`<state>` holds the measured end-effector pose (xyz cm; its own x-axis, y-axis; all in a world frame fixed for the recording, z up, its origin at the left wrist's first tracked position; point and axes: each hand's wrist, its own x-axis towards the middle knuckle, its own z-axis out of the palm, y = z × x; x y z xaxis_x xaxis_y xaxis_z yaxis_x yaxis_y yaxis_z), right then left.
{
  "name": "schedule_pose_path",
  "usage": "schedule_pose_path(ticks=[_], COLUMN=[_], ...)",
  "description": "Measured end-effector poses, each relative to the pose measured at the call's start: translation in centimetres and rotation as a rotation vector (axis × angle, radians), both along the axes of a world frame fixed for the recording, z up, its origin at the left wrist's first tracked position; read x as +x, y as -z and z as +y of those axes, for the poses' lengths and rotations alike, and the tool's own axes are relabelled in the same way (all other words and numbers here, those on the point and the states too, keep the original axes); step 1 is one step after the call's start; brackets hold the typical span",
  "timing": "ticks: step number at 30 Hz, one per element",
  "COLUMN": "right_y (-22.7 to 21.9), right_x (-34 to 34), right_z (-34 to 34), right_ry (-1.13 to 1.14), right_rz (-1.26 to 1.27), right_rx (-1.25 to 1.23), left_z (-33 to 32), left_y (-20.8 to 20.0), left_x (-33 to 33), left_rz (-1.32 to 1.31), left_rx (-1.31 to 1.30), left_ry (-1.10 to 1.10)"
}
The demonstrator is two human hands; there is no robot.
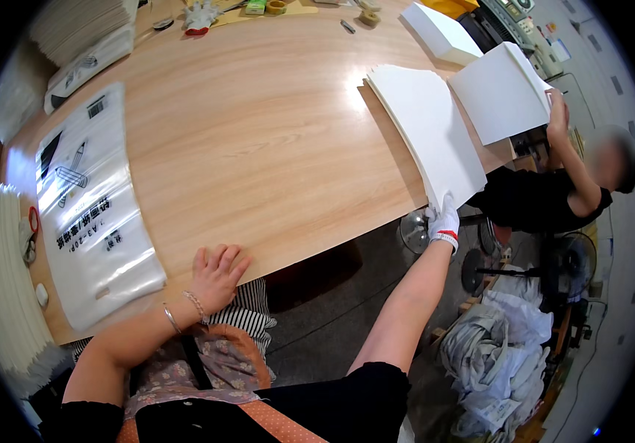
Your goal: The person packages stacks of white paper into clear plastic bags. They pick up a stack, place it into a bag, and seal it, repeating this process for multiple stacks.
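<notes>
My right hand (444,224), in a white glove with a red cuff band, grips the near end of a stack of white paper sheets (435,125). The stack lies at the right side of the table, its near end reaching over the edge. Bare and with fingers spread, my left hand (217,277) rests on the table's front edge and holds nothing. Just left of it lies a pile of clear printed plastic bags (96,221) with a pencil drawing and a handle hole.
Across the wooden table (258,140), a co-worker (554,192) at the right holds another sheet stack (502,92). A white paper block (441,33) stands behind. Tall paper stacks (7,288) line the left. Red-handled scissors (33,229) lie there; a glove (200,16) and tape rolls (368,18) sit at the back.
</notes>
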<state>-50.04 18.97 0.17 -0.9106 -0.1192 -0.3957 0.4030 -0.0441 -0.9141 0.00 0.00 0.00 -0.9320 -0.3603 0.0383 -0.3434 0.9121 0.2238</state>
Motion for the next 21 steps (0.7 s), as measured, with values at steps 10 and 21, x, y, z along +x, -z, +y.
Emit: schedule_pose_path(ticks=[10, 21], right_y=[-0.2, -0.1], right_x=[0.9, 1.6], right_z=[-0.9, -2.2], right_ry=[0.097, 0.191], right_rz=[-0.024, 0.061], right_rx=[-0.06, -0.061], left_z=[0.0, 0.1], left_y=[-0.7, -0.7], left_x=[-0.1, -0.1], left_rz=[-0.022, -0.012], left_rx=[0.012, 0.003], left_ry=[0.003, 0.007])
